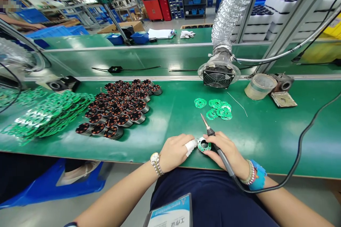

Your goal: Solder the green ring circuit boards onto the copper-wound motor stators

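Observation:
A small round green-and-white circuit board [200,148] with a dark centre lies between my hands near the table's front edge. My left hand [174,152], white wrapping on its fingers, is closed against the board's left edge; its fingertips are partly hidden. A soldering iron [223,159] is held in my right hand [229,150], its tip pointing up and away from me. The right thumb and fingertips also touch the board's right side. Beyond the iron's tip lie several loose green circuit boards [223,109] and a thin strand of solder wire [239,104].
Copper-wound stators [124,120] stand in rows at left, beside stacked green board panels [53,113]. A fume extractor fan [218,78] hangs at the back. A round tub [260,87] and an iron stand [283,83] are at right. The iron's black cable [299,149] loops across the right side.

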The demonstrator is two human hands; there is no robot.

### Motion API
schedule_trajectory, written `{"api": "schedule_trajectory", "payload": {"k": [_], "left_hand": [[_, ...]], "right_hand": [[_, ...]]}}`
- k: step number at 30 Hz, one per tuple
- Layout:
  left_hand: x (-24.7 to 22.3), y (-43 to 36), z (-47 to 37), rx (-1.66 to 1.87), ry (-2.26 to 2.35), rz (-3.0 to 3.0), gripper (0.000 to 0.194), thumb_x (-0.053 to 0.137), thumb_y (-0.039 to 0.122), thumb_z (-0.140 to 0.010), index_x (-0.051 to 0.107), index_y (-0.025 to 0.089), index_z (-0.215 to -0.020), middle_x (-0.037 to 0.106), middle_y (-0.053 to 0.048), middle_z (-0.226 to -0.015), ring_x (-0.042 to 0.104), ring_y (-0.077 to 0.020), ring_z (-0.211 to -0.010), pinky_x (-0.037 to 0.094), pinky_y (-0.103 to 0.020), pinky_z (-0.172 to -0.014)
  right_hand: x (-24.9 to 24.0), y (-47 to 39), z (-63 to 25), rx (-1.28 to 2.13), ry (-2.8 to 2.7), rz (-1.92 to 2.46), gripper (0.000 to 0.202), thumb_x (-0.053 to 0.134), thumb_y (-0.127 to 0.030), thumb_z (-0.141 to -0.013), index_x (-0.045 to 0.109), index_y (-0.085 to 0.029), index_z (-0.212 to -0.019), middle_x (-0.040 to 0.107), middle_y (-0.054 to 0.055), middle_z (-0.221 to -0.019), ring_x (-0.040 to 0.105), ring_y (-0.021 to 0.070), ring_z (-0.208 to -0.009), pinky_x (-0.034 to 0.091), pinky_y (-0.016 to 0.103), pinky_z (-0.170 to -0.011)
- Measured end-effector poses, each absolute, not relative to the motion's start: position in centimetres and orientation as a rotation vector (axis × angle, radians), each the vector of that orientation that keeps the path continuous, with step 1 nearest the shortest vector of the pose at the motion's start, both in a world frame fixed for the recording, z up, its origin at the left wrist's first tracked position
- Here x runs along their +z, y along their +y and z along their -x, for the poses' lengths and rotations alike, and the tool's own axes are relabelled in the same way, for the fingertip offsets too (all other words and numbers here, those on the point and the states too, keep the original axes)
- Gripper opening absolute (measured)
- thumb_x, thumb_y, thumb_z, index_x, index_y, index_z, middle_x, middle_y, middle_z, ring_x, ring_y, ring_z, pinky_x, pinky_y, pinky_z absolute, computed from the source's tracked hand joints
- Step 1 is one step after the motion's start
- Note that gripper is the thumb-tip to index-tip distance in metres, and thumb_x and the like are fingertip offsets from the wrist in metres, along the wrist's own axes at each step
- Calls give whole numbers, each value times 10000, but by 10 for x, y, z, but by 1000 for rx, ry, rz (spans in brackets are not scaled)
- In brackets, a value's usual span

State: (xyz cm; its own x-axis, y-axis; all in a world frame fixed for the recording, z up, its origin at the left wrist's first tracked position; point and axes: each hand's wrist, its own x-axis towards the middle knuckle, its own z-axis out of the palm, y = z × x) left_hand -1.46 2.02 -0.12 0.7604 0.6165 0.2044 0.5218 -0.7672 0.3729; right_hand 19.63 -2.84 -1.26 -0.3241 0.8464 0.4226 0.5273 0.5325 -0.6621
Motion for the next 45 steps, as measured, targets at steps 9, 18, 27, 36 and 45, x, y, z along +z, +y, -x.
{"api": "schedule_trajectory", "payload": {"k": [9, 18, 27, 36, 45], "left_hand": [[0, 17, -6, 319, 1024, -1172, 178, 467, 329, -803, 484, 167, -733, 471, 34, -559, 492, -103, -460, 418, -206, -416], [-5, 30, 13, 610, 877, -2029, 125, 544, 234, -830, 637, 163, -785, 644, -44, -786, 592, -139, -742, 480, -258, -712], [-12, 29, 19, 629, 793, -2541, 163, 461, 251, -885, 599, 185, -945, 648, -54, -890, 608, -139, -799, 488, -240, -713], [-1, 16, -2, 389, 1102, -2085, 226, 386, 260, -855, 512, 164, -693, 558, -38, -667, 515, -125, -537, 442, -250, -535], [-2, 22, 13, 332, 935, -1240, 308, 607, 422, -749, 568, 118, -778, 572, -6, -633, 518, -72, -498, 439, -195, -499]], "right_hand": [[-14, -29, -196, 529, -2006, 1113, 264, 593, -223, -821, 508, -210, -1070, 629, 65, -1026, 527, 184, -837, 473, 331, -740], [-14, -29, -196, 538, -2002, 1117, 285, 587, -243, -827, 510, -211, -1100, 627, 61, -948, 525, 182, -802, 475, 334, -720], [-16, -28, -196, 514, -2009, 1119, 268, 594, -241, -822, 508, -207, -1073, 632, 68, -1012, 534, 179, -825, 477, 332, -740], [-14, -29, -196, 505, -2011, 1117, 253, 575, -244, -832, 510, -209, -1074, 632, 76, -1024, 545, 181, -819, 479, 332, -728], [-15, -29, -195, 522, -2002, 1125, 252, 580, -242, -829, 514, -204, -1070, 630, 74, -968, 540, 184, -801, 483, 333, -710]]}}
